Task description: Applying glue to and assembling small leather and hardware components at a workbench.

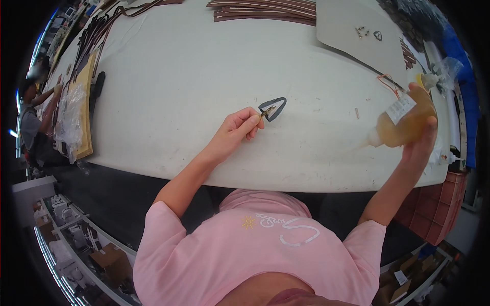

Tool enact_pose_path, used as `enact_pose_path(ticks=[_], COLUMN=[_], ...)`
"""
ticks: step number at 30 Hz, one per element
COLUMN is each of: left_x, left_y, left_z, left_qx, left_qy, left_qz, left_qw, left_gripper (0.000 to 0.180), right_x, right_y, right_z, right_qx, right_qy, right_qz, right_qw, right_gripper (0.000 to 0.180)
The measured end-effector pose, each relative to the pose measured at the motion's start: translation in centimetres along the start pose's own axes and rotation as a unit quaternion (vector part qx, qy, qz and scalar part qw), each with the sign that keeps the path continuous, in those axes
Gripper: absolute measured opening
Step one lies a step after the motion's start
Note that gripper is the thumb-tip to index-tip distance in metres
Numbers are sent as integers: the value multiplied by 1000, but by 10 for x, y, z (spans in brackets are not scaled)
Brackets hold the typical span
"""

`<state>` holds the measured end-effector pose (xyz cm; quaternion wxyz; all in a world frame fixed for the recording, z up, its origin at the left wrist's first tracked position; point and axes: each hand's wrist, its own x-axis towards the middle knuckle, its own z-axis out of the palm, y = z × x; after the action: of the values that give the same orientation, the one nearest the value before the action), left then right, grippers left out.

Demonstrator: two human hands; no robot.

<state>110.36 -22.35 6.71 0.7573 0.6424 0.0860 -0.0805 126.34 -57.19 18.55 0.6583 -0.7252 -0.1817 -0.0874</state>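
The left hand (239, 130) pinches a metal piece (267, 111) by its end, probably to keep the dark triangle (278, 110) uncovered, while the right hand (421, 145) grasps a tilted bottle (411, 121)

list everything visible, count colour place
Table: 1, whitish, centre
Board: 1, grey, far right
Small parts: several, metallic, on board
Strips: many, brown, far edge
Slab: 1, yellow, far left
Plastic wrap: several, clear, both sides
Crate: 1, reddish, lower right
Cardboard boxes: several, brown, lower corners
Co-worker: 1, grey-topped, left edge
Triangular pieces: 2, dark-edged, mid-picture and board
Metal part: 1, brassy, mid-picture
Bottle: 1, amber, above table's right
Shirt: 1, pink, lower middle
Left grip: 1, bare, pinching metal part
Right grip: 1, bare, around bottle
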Motion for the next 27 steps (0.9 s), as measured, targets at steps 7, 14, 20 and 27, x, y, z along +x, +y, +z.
enact_pose_path(ticks=[7,14,20,27], left_x=[4,1,2,1], left_y=[-1,6,-2,2], left_z=[-5,-3,-8,-9], left_qx=[15,14,9,29], left_qy=[-45,-29,-47,-53], left_qz=[-15,-51,-58,-58], left_qw=[999,998,997,996], left_gripper=[26,26,27,27], right_x=[-18,-29,-31,-41], right_y=[54,64,52,56], right_z=[85,83,86,86], right_qx=[179,149,184,90], right_qy=[19,44,30,57], right_qz=[79,74,70,15], right_qw=[981,985,980,994], right_gripper=[80,70,69,56])
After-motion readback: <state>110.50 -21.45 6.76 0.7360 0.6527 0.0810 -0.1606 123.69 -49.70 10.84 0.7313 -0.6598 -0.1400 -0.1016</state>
